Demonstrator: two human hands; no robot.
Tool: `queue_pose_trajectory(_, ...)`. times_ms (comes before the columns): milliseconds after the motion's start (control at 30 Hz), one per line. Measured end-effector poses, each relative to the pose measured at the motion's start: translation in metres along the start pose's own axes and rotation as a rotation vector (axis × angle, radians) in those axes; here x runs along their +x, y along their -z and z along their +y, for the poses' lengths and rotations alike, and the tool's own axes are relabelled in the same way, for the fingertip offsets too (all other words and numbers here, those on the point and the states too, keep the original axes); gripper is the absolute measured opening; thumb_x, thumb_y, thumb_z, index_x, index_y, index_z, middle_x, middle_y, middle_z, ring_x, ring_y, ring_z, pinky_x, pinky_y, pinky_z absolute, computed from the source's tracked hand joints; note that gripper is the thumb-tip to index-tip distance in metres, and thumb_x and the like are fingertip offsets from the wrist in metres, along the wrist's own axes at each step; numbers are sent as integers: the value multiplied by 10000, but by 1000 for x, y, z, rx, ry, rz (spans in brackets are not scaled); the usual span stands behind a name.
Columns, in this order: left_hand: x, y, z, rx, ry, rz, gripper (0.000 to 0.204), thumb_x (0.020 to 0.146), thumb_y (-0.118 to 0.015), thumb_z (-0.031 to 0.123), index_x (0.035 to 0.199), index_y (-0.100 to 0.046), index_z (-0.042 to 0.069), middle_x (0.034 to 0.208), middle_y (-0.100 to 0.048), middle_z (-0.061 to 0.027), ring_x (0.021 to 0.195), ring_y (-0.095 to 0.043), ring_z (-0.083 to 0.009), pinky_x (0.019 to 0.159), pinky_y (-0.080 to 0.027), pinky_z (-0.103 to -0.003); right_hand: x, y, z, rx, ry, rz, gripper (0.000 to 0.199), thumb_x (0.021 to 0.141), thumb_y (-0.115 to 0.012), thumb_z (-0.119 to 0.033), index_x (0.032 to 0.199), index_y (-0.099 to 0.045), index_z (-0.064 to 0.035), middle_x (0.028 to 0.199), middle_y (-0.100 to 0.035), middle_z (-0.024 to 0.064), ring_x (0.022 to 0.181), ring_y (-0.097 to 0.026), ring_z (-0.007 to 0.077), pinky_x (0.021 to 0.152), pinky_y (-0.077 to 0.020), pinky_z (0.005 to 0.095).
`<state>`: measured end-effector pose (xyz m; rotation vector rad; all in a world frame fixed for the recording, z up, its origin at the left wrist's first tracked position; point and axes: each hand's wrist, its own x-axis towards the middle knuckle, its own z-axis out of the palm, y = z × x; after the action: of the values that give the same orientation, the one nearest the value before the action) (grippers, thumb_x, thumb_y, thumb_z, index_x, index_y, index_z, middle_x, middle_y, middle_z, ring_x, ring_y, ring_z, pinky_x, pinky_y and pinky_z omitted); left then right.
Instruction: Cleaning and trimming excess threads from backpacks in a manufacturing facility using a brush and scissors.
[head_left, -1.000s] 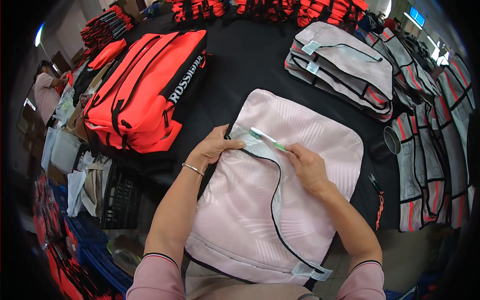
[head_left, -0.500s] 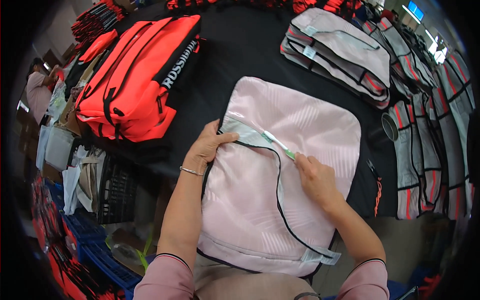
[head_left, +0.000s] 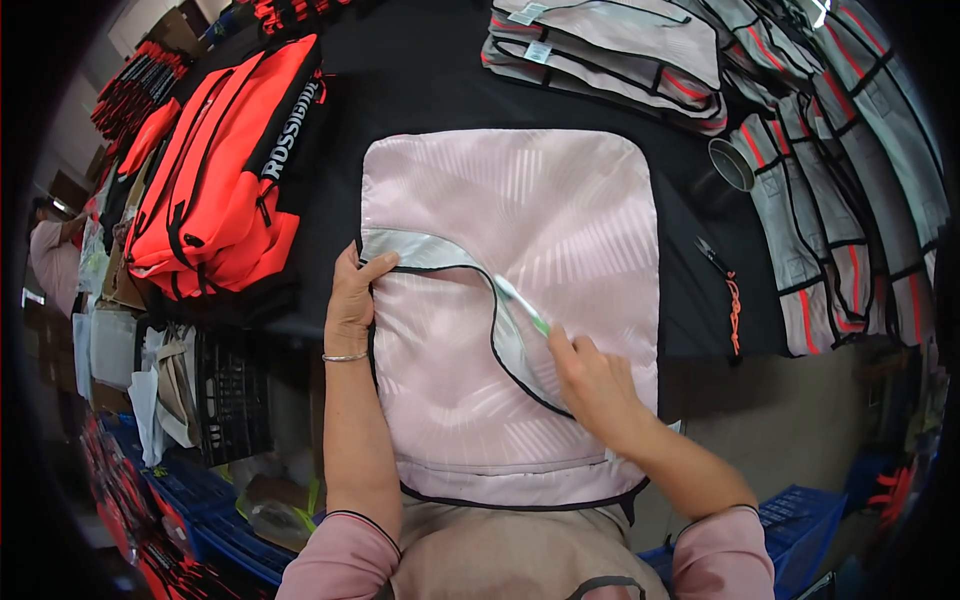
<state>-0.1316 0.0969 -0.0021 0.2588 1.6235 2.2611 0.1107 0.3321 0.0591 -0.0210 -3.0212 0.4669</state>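
A pale pink fabric panel [head_left: 560,200] with rounded corners and black binding lies across the table's near edge and against my lap. A curved, black-bound opening crosses its middle, with grey-white lining [head_left: 425,247] showing along it. My left hand [head_left: 352,298] is closed on the panel's left edge, its thumb on top beside the opening. In my right hand [head_left: 597,388] is a slim white-and-green toothbrush [head_left: 521,304], gripped by its green end. Its white end lies on the panel by the lining; the bristles cannot be made out.
A bright red-orange bag [head_left: 215,190] lies at the left. Folded pink-grey panels [head_left: 610,60] are piled at the back right, beside grey strips [head_left: 800,220]. Nearer are a round tin [head_left: 731,166] and small snips [head_left: 712,256] with an orange cord. A black crate [head_left: 232,395] stands lower left.
The panel now lies straighter, and the view has shifted right. My right hand and the toothbrush have moved down along the opening, while my left hand keeps its hold on the edge.
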Motion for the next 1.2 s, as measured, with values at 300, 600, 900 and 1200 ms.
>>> queue_pose_trajectory(300, 4, 5, 2, 15, -29, -2, 532, 760, -734, 4, 1238, -513, -72, 1114, -644, -106, 976, -638, -166, 941, -474, -288, -81, 45, 9, -12, 53, -349, 425, 814, -544, -52, 1225, -505, 47, 796, -613, 169, 556, -649, 313, 463, -502, 419)
queue_pose_trajectory(600, 6, 8, 2, 39, -7, -20, 411, 790, -738, 42, 1169, -592, -22, 1064, -673, -70, 936, -642, -137, 923, -471, -276, -93, 56, 25, -72, 64, -393, 330, 810, -570, -63, 1138, -552, -22, 779, -615, 121, 549, -649, 269, 436, -488, 377)
queue_pose_trajectory(900, 11, 23, 4, 29, 14, -38, 398, 803, -709, 4, 1180, -584, -24, 1057, -672, -74, 920, -649, -136, 885, -492, -271, -131, 85, 81, -194, 157, -367, 408, 725, -649, -93, 1131, -649, -132, 721, -540, 30, 508, -588, 219, 436, -467, 347)
queue_pose_trajectory(1200, 13, 20, 4, 30, 29, -49, 371, 834, -688, 18, 1187, -583, -27, 1083, -665, -79, 927, -649, -141, 882, -501, -282, -138, 78, 99, -110, 118, -117, 307, 771, -644, -121, 1078, -656, -136, 704, -532, 16, 560, -595, 182, 496, -478, 317)
